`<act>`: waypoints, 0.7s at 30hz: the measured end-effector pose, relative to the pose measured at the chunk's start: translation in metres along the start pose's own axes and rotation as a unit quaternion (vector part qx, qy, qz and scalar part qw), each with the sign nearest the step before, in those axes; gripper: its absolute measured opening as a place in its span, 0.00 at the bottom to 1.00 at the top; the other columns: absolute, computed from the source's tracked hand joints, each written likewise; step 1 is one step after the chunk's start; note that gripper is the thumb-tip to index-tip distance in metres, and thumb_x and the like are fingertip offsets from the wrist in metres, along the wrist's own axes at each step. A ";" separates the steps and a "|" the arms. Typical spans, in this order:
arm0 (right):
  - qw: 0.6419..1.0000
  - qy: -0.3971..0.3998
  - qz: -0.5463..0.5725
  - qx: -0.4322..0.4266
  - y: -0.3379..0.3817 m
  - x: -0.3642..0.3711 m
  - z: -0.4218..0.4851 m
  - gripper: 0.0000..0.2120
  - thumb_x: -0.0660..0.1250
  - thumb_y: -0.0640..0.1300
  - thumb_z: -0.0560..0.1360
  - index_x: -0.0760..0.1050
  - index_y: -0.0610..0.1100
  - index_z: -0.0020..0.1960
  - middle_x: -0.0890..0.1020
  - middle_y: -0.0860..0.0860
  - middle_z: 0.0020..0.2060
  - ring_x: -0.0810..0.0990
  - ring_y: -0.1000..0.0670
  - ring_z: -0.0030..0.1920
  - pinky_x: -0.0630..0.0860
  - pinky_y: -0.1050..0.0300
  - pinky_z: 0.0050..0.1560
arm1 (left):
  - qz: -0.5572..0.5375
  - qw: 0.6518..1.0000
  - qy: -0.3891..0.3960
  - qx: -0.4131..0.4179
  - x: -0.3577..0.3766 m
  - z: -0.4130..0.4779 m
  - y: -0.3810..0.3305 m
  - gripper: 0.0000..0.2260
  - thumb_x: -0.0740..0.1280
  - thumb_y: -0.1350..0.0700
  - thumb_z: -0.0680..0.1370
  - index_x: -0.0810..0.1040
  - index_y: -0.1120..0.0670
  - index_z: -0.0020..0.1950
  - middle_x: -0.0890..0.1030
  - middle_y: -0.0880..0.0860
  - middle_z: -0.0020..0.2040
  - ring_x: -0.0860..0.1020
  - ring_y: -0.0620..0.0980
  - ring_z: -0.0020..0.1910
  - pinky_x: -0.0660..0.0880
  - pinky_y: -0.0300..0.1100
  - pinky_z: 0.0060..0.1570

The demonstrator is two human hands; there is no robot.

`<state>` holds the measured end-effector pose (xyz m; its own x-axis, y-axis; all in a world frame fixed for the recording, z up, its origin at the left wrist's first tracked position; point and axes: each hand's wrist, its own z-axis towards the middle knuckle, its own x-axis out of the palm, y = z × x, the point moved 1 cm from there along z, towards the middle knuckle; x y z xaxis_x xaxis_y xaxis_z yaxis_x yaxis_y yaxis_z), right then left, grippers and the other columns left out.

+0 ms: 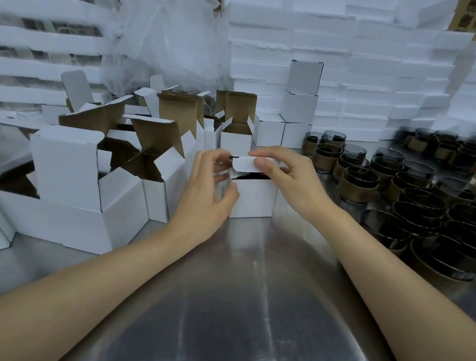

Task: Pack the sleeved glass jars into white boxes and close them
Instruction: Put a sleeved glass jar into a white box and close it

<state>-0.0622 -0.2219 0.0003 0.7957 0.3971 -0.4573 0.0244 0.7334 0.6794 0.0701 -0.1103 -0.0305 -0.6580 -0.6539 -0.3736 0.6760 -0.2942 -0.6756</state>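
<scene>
Head view: a white box (253,199) stands at the middle of the steel bench (251,294). The left hand (208,184) curls round its left side, thumb on the front corner. The right hand (285,172) pinches the lid flap (246,164), which is bent over a dark gap. Sleeved jars (399,191) crowd the bench to the right; open boxes (137,159) stand to the left.

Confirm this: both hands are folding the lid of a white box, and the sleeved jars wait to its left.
Wrong side. The head view shows the sleeved jars to the right of the white box; the left hand and right hand are folding its lid.
</scene>
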 end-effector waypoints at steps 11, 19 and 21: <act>0.989 -0.015 -0.121 -0.080 0.000 0.005 -0.004 0.10 0.68 0.45 0.76 0.83 0.44 0.55 0.82 0.51 0.52 0.77 0.53 0.56 0.70 0.63 0.59 | 0.036 0.999 0.014 0.016 0.001 0.000 0.004 0.17 0.65 0.59 0.78 0.72 0.53 0.67 0.63 0.48 0.63 0.66 0.36 0.62 0.62 0.22 0.62; 0.988 0.024 -0.142 -0.064 -0.006 0.004 -0.004 0.11 0.64 0.45 0.80 0.83 0.46 0.56 0.81 0.52 0.57 0.75 0.52 0.60 0.70 0.56 0.61 | 0.090 0.996 0.028 0.003 0.002 0.002 0.007 0.14 0.65 0.52 0.78 0.72 0.52 0.64 0.68 0.40 0.64 0.68 0.40 0.62 0.68 0.37 0.60; 0.988 0.018 -0.140 -0.066 -0.007 0.007 -0.006 0.10 0.64 0.44 0.79 0.82 0.46 0.57 0.81 0.52 0.58 0.74 0.52 0.60 0.69 0.58 0.61 | 0.095 0.995 0.032 -0.011 0.003 0.001 0.008 0.17 0.65 0.52 0.78 0.69 0.50 0.66 0.68 0.40 0.64 0.69 0.39 0.60 0.69 0.37 0.58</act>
<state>-0.0603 -0.2211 -0.0106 0.7476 0.1862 -0.6376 0.1595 0.8815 0.4445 0.0740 -0.1155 -0.0361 -0.5385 -0.6509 -0.5351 0.7839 -0.1539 -0.6016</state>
